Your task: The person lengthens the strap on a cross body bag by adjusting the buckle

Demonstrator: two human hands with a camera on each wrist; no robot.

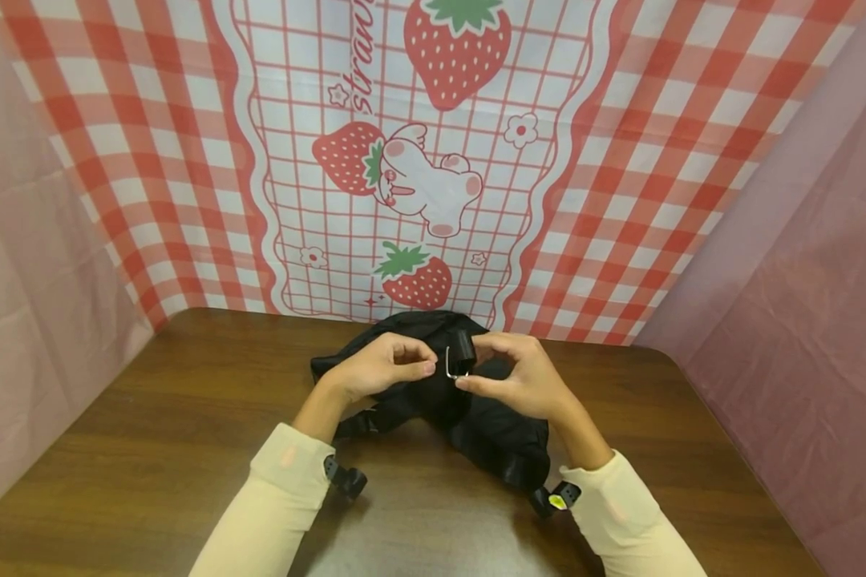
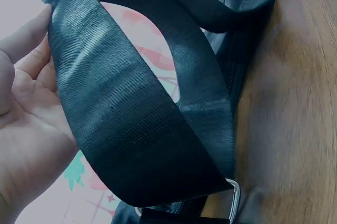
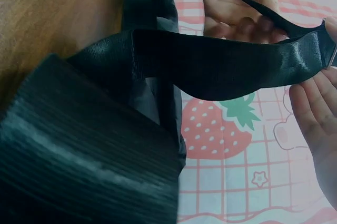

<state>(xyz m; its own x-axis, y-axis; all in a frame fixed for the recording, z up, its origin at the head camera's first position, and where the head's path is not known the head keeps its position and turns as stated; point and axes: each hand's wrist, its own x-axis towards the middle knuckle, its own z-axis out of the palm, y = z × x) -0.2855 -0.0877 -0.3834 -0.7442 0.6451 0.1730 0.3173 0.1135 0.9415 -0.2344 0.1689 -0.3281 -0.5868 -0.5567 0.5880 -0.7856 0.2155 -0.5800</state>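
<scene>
In the head view my right hand (image 1: 523, 373) pinches a silver metal buckle (image 1: 449, 367) with a looped black strap (image 1: 462, 346). My left hand (image 1: 382, 367) is just left of it, thumb and forefinger tips brought together at the strap; what lies between them is hard to make out against the black bag (image 1: 501, 445). The left wrist view has my left hand (image 2: 31, 103) at the edge of the wide strap (image 2: 121, 97). In the right wrist view my right hand (image 3: 318, 113) holds the buckle (image 3: 333, 58), with my left hand (image 3: 239, 2) behind the strap (image 3: 221, 66).
The bag lies at the back of the brown wooden table (image 1: 166, 449), against a red-checked strawberry cloth (image 1: 418, 208). Pink cloth (image 1: 801, 280) hangs at both sides. Another metal ring (image 2: 235, 200) joins the strap low in the left wrist view.
</scene>
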